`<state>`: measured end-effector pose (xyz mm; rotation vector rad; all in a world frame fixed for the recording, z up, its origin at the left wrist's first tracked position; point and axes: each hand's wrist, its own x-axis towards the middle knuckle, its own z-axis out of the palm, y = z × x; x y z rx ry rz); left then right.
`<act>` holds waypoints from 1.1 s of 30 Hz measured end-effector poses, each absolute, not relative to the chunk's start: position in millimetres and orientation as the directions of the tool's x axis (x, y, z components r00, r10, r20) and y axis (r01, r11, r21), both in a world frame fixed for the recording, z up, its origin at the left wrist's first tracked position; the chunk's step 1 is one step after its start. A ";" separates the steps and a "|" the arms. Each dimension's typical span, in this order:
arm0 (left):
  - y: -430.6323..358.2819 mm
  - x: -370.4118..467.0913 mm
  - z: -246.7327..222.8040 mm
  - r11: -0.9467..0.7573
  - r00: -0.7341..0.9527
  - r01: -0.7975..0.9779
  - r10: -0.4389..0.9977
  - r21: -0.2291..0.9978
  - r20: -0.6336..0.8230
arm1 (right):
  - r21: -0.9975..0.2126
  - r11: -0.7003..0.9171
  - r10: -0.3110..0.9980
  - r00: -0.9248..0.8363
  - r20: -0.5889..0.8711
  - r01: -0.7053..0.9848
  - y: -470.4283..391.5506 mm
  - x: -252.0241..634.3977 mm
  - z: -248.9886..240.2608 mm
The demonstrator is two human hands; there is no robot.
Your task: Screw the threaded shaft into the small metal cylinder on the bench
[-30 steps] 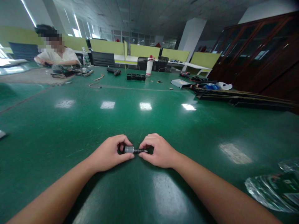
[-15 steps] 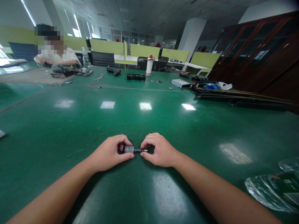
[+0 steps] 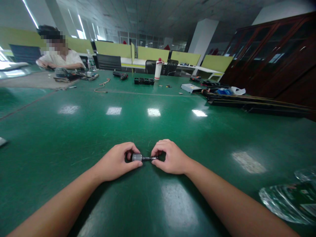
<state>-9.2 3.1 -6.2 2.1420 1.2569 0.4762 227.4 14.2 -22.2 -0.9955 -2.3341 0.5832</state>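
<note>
Low over the green table lies a small grey metal cylinder [image 3: 137, 157] with a thin dark shaft [image 3: 146, 159] running out of its right end. My left hand [image 3: 118, 162] is closed round the cylinder, thumb below and fingertips above. At the shaft's far end sits a shiny ringed tip [image 3: 154, 158]. The thumb and forefinger of my right hand [image 3: 171, 158] pinch that tip. Between the two hands the middle of the shaft shows bare. Whether the tip is a separate piece I cannot tell.
On the green table [image 3: 138, 125] a clear plastic bottle [image 3: 288, 202] lies at the right. Farther back stand a white bottle [image 3: 158, 69], a black block [image 3: 144, 81], a power drill [image 3: 120, 75] and a pale box [image 3: 190, 88]. Another person [image 3: 61, 59] sits at the far left.
My right hand has shifted slightly right and away from me, its fingertips farther from the cylinder. More of the thin shaft shows. My left hand stays almost in place.
</note>
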 end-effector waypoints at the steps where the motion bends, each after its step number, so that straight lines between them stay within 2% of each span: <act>1: 3.0 -9.0 -6.0 -0.367 0.484 0.658 0.875 0.657 0.004 | -0.570 0.633 0.753 -0.588 0.295 0.525 14.8 228.3 -22.3; 15: 2.3 -10.1 -3.0 -0.336 0.454 0.665 0.891 0.667 -0.004 | -0.571 0.601 0.776 -0.578 0.251 0.559 19.1 233.5 -19.3; 24: 2.8 -12.7 -2.2 -0.321 0.440 0.657 0.898 0.682 -0.002 | -0.617 0.554 0.806 -0.545 0.230 0.558 19.4 235.6 -17.1; 33: 3.3 -11.3 -3.0 -0.329 0.447 0.651 0.894 0.684 0.004 | -0.600 0.605 0.773 -0.568 0.283 0.524 16.7 228.4 -21.0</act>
